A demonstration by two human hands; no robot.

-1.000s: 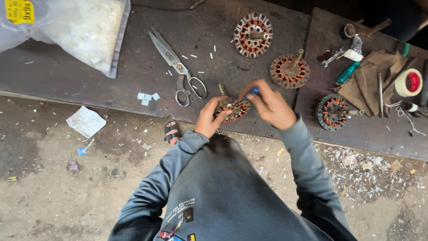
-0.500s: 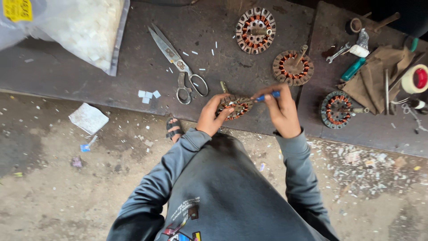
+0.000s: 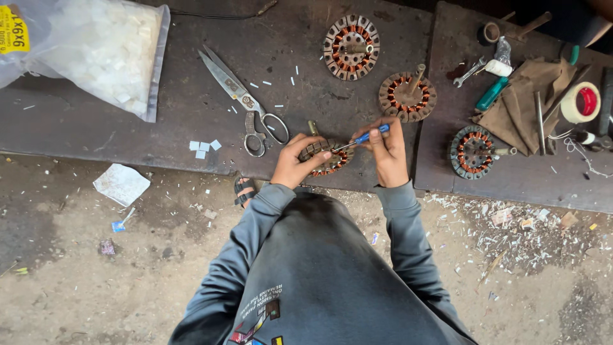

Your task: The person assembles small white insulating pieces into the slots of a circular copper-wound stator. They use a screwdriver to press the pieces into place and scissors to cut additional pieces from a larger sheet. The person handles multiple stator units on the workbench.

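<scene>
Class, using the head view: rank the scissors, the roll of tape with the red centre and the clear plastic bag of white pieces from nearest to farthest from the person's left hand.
From the left hand:
1. Scissors, just up and left of it on the bench.
2. Clear plastic bag, at the bench's far left end.
3. Roll of tape, at the far right, beyond the right hand.

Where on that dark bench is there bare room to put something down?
The widest bare patch of the bench lies between the plastic bag and the scissors. Another lies above the scissors, left of the top stator. The right end, around the cloth and tape roll, is crowded.
</scene>
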